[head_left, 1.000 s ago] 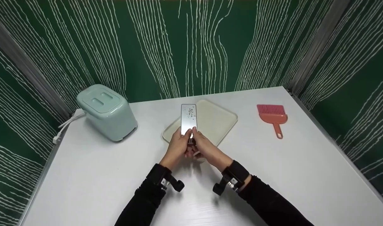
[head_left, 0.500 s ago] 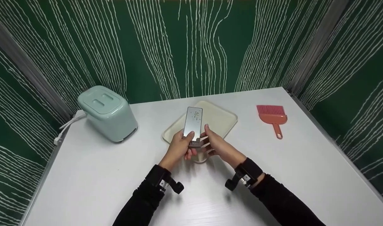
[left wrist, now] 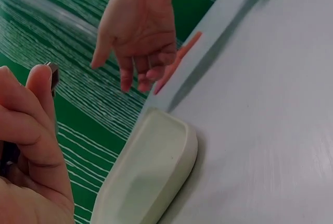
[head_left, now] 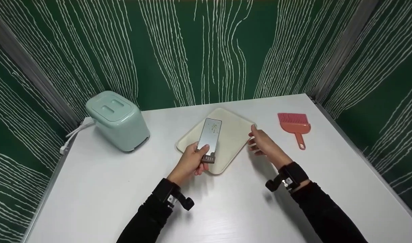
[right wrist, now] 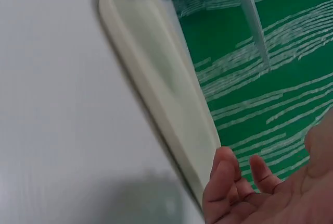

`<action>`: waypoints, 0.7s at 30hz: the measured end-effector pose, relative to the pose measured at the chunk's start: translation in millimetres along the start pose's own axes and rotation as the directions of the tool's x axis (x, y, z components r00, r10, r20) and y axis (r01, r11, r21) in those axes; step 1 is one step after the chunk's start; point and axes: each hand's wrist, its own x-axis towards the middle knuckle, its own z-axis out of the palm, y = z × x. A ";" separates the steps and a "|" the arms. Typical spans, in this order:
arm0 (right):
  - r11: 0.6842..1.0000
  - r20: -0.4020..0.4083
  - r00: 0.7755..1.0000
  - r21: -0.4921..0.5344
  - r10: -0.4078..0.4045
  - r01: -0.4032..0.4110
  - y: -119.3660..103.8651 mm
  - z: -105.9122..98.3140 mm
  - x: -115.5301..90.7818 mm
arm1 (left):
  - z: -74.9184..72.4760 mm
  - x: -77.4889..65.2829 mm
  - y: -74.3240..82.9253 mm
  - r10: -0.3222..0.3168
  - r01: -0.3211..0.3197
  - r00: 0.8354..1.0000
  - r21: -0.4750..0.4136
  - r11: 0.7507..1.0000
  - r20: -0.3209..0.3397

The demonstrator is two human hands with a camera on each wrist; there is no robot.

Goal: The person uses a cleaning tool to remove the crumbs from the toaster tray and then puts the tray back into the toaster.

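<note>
silver slab point(head_left: 209, 136) left hand point(head_left: 193, 159) grips, free right hand point(head_left: 264, 142) relaxed, flecks point(head_left: 214, 127) head view only

Head view fwd/down, wrist views close, both incl. tray point(left wrist: 151, 156)

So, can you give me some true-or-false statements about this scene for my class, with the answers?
1. The left hand grips the flat silver object. True.
2. The right hand holds the brush. False: the right hand holds nothing; the brush lies on the table.
3. In the head view, the silver object overlaps the tray. True.
4. In the head view, the toaster is right of the tray. False: the toaster is left of it.
</note>
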 end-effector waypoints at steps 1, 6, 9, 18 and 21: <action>0.999 -0.020 1.000 -0.031 -0.007 0.006 3.0 -4.6 1.4 | -0.8 -0.8 0.1 0.001 -0.001 1.000 0.001 1.000 0.008; 0.961 -0.134 0.987 -0.271 -0.088 0.048 15.9 -27.4 9.9 | -5.4 -5.8 -0.9 -0.011 0.011 0.999 -0.004 1.000 0.038; 0.921 -0.166 0.977 -0.385 -0.137 0.064 22.5 -45.6 16.4 | -7.3 -8.1 -0.6 -0.020 0.020 0.999 0.003 1.000 0.042; 0.936 -0.276 0.956 -0.353 -0.096 -0.008 43.3 -105.9 26.5 | -9.5 -11.2 1.2 -0.060 0.063 0.995 -0.034 0.997 0.083; 0.923 -0.369 0.924 -0.382 -0.099 -0.054 59.8 -122.0 23.5 | -9.6 -12.4 2.1 -0.060 0.066 0.992 -0.054 0.996 0.108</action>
